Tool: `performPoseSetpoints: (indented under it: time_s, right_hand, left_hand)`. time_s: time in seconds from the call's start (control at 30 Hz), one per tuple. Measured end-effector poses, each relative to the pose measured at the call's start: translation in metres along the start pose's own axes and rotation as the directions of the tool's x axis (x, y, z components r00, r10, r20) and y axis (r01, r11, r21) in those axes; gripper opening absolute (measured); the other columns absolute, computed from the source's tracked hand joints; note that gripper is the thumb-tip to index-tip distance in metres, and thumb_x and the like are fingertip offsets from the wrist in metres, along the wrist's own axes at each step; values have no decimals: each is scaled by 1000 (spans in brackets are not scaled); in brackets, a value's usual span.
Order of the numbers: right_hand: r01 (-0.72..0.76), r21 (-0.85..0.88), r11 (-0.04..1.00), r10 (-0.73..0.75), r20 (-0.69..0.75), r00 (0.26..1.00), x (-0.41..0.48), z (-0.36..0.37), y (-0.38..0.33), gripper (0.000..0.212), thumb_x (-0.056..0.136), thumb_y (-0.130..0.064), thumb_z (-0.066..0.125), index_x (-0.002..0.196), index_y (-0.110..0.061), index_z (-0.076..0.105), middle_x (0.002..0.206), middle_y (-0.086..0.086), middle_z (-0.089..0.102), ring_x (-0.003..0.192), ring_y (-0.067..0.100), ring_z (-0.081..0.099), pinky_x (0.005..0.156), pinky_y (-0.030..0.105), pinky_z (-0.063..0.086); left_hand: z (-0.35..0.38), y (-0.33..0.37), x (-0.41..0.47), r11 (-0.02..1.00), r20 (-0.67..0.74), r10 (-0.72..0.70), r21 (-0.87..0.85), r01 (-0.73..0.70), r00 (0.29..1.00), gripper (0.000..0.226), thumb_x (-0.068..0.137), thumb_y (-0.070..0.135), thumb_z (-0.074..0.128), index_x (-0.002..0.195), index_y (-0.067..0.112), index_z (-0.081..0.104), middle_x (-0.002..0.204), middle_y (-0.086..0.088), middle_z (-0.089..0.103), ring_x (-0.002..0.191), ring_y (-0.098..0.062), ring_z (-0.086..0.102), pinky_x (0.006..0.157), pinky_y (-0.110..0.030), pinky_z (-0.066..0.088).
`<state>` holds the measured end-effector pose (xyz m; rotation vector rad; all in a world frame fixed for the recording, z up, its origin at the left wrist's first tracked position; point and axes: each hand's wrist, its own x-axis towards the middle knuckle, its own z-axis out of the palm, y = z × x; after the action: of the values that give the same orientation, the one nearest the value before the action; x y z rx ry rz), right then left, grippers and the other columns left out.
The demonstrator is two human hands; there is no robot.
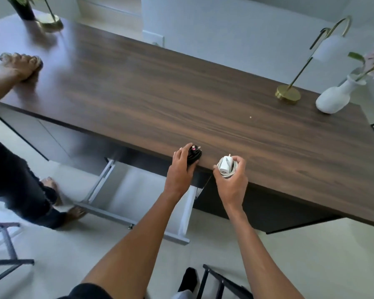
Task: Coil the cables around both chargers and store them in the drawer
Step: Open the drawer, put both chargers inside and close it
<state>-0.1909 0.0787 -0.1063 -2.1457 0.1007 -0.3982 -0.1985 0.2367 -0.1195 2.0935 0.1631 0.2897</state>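
My left hand [180, 169] curls round the black charger [195, 155], cable wound on it, at the near edge of the desk [203, 93]. My right hand [232, 182] cups the white charger [225, 167], its cable looped around it inside my fingers. The drawer [136, 190] stands open below my left hand.

I note a dark wood-grain tabletop [181, 83] in soft, even light. White wall [225, 22] at 12 o'clock, pale floor [311, 255] at 5. A brass lamp [288, 94] and a white vase [333, 100] of pink flowers stand at 2. A second lamp base [49, 21] and a dark plant pot [24, 9] stand at 11. Black chair frame [222, 281] at 6, grey frame [9, 244] at 8.
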Motion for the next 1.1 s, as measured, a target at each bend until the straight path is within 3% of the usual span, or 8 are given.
performPoseSetpoints:
  time_s: [0.1, 0.27, 0.37, 0.47, 0.63, 0.77, 1.0, 1.1]
  right_hand:
    - [5, 29, 1000, -7, 46, 999, -38, 13, -14, 49, 82, -31, 80, 119, -22, 50, 96, -7, 67, 79, 11, 67, 67, 36, 59]
    - [21, 4, 1000, -21, 192, 981, -102, 38, -19, 54, 82, -31, 81, 126, -19, 50, 101, -7, 63, 78, 0, 64, 61, 6, 50]
    - [-79, -60, 995, 91, 242, 966, -133, 55, -4, 52, 81, -33, 81, 122, -22, 50, 98, -5, 65, 75, 5, 66, 58, 13, 53]
    - [-182, -110, 977, 207, 298, 932, -153, 71, 25, 51, 77, -32, 83, 116, -28, 50, 94, -6, 67, 77, 17, 66, 66, 38, 60]
    - [-289, -183, 940, 340, 404, 849, -170, 101, 75, 49, 75, -20, 83, 114, -24, 54, 95, -3, 68, 80, 18, 64, 67, 28, 50]
    - [-315, -260, 913, 400, 409, 820, -165, 134, 132, 46, 75, -20, 82, 111, -25, 53, 94, 2, 70, 74, 19, 65, 61, 31, 53]
    - [-215, -329, 919, 367, 520, 772, -150, 221, 234, 48, 76, -20, 76, 114, -32, 49, 104, 1, 65, 84, 25, 64, 67, 36, 56]
    - [-148, -330, 933, 328, 603, 727, -144, 264, 267, 50, 79, -19, 76, 119, -31, 47, 105, -1, 61, 86, 23, 62, 68, 33, 52]
  left_hand:
    - [-31, -26, -30, 999, -36, 12, 31, -11, 999, 55, 99, 19, 61, 150, 22, 40, 141, -5, 52, 117, -22, 63, 94, -34, 55]
    - [-73, -68, -74, 987, -45, -82, 132, 87, 996, 54, 101, 23, 59, 151, 20, 39, 143, -6, 53, 116, -25, 64, 94, -35, 55]
    - [-85, -95, -95, 972, -13, -154, 180, 153, 988, 54, 101, 25, 59, 151, 18, 38, 141, -9, 55, 119, -27, 64, 96, -37, 55]
    - [-85, -118, -112, 953, -22, -254, 164, 254, 967, 53, 102, 25, 58, 150, 15, 39, 140, -12, 56, 118, -31, 63, 98, -37, 53]
    - [-66, -172, -133, 924, 8, -354, 159, 349, 935, 49, 101, 25, 59, 146, 17, 43, 132, -13, 61, 111, -34, 66, 87, -40, 54]
    - [-42, -228, -133, 900, -6, -421, 127, 418, 907, 46, 100, 25, 61, 142, 18, 46, 130, -8, 66, 112, -29, 68, 89, -37, 56]
    - [6, -338, -123, 900, -61, -419, 102, 423, 906, 38, 100, 28, 60, 134, 25, 45, 125, -1, 70, 109, -22, 70, 89, -41, 58]
    - [27, -379, -111, 903, -64, -403, 133, 408, 913, 41, 99, 26, 62, 137, 18, 48, 125, -7, 69, 106, -26, 69, 85, -32, 55]
